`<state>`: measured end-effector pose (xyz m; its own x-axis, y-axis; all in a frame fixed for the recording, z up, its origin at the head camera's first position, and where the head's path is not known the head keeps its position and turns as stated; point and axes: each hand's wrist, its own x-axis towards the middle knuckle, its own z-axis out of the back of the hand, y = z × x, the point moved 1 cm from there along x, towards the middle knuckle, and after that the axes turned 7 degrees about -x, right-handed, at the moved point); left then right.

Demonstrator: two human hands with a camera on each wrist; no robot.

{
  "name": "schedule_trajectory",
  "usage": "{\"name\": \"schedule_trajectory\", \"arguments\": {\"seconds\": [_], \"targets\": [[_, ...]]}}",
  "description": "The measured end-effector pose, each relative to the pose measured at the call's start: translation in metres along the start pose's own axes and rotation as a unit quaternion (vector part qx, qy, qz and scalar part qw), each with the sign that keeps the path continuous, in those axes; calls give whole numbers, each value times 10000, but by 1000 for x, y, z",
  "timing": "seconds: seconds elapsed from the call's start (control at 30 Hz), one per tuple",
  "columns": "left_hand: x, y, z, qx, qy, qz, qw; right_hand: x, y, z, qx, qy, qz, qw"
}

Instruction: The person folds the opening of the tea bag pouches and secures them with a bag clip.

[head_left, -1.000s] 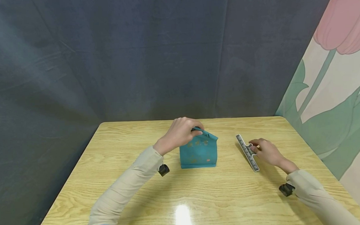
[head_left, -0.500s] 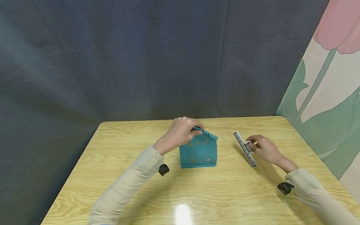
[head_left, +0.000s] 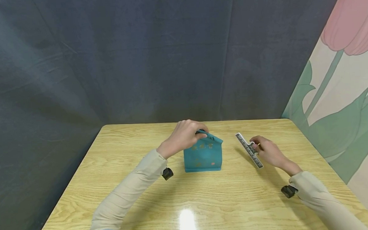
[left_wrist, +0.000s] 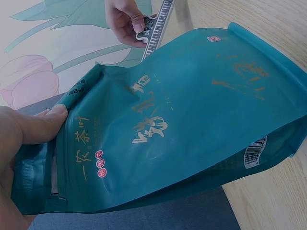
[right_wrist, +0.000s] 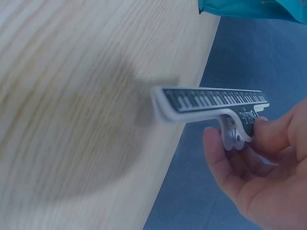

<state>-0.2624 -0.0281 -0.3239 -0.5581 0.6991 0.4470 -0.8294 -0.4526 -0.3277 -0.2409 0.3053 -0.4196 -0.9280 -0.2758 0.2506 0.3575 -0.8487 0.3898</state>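
A teal tea bag (head_left: 203, 158) with gold lettering stands upright on the table, its top folded over. My left hand (head_left: 184, 133) grips that folded top; in the left wrist view the thumb (left_wrist: 45, 125) presses on the fold. To the right, my right hand (head_left: 270, 153) pinches the handle of a long clip (head_left: 249, 150) with a black and white piano-key pattern. The right wrist view has the clip (right_wrist: 216, 100) held between thumb and fingers, raised above the table with its shadow below. Clip and bag are apart.
The wooden table (head_left: 138, 206) has its far edge against a dark curtain (head_left: 157, 61). A wall with a painted tulip (head_left: 346, 25) rises along the right side. Small black cameras sit at both wrists.
My right hand has lifted the clip and moved it a little to the left and away from me. The left hand and the tea bag have stayed still.
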Motion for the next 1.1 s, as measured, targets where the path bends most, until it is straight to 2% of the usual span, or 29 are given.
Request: {"name": "schedule_trajectory", "arguments": {"seconds": [0.4,0.57,0.83,1.1], "targets": [[0,0,0,-7,-16,7,10000,2,8,-2,400,138,318,9986],[0,0,0,-15,-7,18,10000,2,11,-2,109,-72,549,9984],[0,0,0,-29,9,-7,10000,4,14,-3,11,-226,455,9987],[0,1,-1,24,-24,-20,10000,5,15,-4,10,-557,972,9937]]}}
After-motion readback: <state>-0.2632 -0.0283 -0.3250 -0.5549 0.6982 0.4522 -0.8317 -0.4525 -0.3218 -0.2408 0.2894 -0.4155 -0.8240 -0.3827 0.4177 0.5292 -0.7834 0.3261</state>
